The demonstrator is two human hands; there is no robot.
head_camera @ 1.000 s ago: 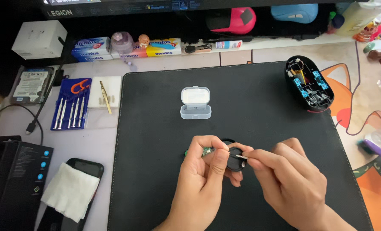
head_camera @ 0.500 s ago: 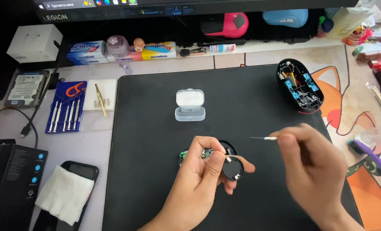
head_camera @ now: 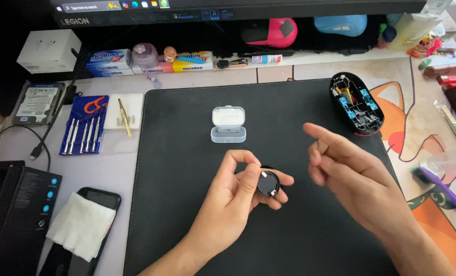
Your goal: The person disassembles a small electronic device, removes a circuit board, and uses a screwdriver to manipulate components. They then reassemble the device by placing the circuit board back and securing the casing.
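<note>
Left hand [head_camera: 238,197] around black disc [head_camera: 268,184]

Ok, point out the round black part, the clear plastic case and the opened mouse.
round black part [head_camera: 268,184], head view, middle of its face, held in the left hand.
clear plastic case [head_camera: 228,124], head view, open lid.
opened mouse [head_camera: 357,104], head view, exposed inside.
</note>
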